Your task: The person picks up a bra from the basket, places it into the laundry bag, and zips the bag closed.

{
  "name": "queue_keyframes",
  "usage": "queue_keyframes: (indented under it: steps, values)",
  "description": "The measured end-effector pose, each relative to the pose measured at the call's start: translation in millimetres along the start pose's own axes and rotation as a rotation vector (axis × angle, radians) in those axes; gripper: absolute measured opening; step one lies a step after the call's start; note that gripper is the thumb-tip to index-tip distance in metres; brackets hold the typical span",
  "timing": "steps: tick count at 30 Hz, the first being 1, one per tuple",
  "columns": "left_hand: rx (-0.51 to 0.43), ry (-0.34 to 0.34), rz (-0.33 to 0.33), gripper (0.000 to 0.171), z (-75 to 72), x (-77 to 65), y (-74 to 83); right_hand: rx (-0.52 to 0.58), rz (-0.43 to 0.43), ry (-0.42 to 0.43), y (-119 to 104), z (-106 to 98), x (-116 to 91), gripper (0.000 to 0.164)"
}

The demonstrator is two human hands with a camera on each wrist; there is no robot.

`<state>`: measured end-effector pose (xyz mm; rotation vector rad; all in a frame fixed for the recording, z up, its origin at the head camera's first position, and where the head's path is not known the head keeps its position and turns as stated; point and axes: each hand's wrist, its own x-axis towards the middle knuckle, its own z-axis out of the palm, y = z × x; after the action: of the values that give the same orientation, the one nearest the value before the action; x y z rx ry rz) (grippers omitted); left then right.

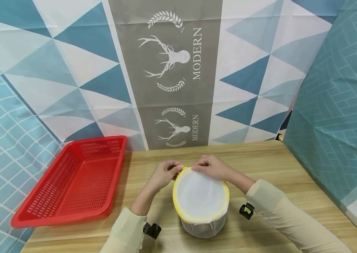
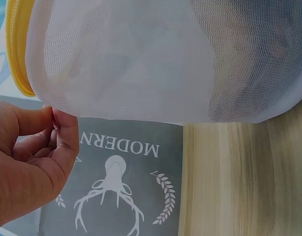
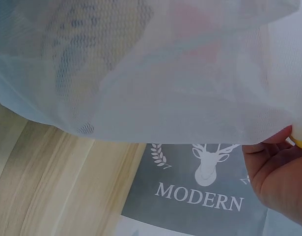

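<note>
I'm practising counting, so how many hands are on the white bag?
2: the left hand at the far-left part of the yellow rim, and the right hand beside it, farther right.

Location: an indoor, booth-like corner; whether it belongs to a home or a workplace cannot be determined. Evidence: a wood-grain desk (image 1: 260, 161) stands against a creased backdrop (image 1: 172, 98) printed with triangles, stag heads and "MODERN"; a blue tile-patterned sheet (image 1: 4, 151) hangs left, a teal brick-patterned sheet (image 1: 343, 105) right.

"MODERN" (image 1: 197, 53) twice, white, on grey wall panel (image 1: 178, 99), beside deer emblems (image 1: 177, 56).
</note>
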<state>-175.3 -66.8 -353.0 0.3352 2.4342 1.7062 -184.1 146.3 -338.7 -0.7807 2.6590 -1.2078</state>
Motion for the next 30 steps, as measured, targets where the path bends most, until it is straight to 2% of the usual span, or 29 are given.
queue_keyframes:
  steps: [20, 30]
  values:
    - [-0.007, 0.011, 0.010, 0.017, 1.3, 1.7, 2.9, -0.021, -0.023, 0.016, -4.8, -1.1, 4.8, 0.022]
    - [0.002, 0.012, 0.003, 0.017, 2.7, 1.8, 3.4, -0.035, -0.060, -0.045, -8.2, -0.6, 5.3, 0.026]
